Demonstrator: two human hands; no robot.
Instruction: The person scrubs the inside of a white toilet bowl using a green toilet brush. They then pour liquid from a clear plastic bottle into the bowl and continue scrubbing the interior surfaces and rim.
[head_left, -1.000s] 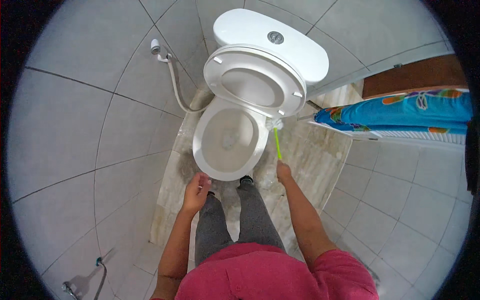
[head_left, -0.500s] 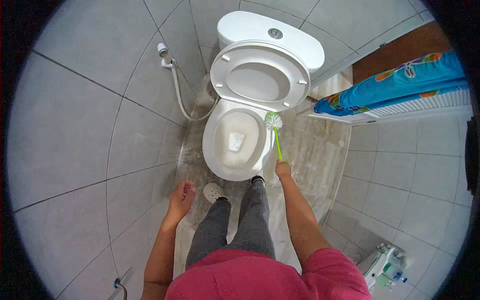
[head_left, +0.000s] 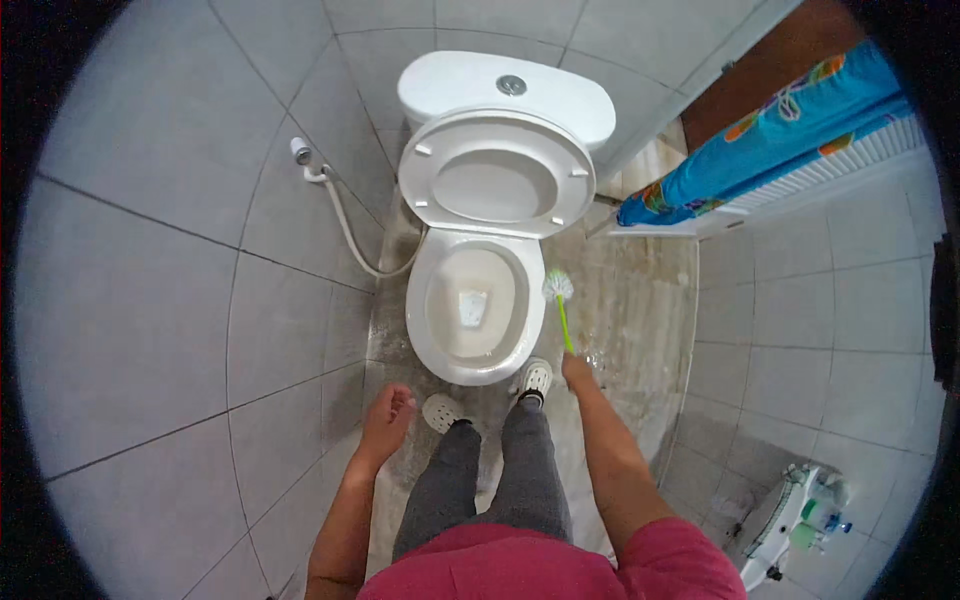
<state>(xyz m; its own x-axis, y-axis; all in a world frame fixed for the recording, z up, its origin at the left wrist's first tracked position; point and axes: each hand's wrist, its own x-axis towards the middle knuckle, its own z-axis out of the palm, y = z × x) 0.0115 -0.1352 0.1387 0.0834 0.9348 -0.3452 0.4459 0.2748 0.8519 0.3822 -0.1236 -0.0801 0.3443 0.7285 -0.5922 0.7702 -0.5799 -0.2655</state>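
Observation:
My right hand [head_left: 577, 372] is wrapped round the bright green handle of a toilet brush [head_left: 565, 322]. The brush's round white and green bristle head points away from me, just right of the toilet bowl. In front of me stands the white toilet [head_left: 425, 330], its seat and lid [head_left: 495, 118] both raised against the tank. Water lies at the bottom of the bowl. My left hand [head_left: 388, 420] hangs near the bowl's front left, fingers loosely curled together with nothing in them.
A hand sprayer [head_left: 301, 152] hangs on the left tiled wall, its hose [head_left: 352, 240] curving behind the bowl. A blue patterned cloth [head_left: 740, 150] drapes over a white slatted door at right. A white shelf with bottles [head_left: 790, 525] sits lower right. Wet marks show on the floor [head_left: 630, 300].
The toilet brush has come off the bowl's right rim, down and outward to its right side. My right foot has stepped back from beside the bowl. The view has shifted slightly.

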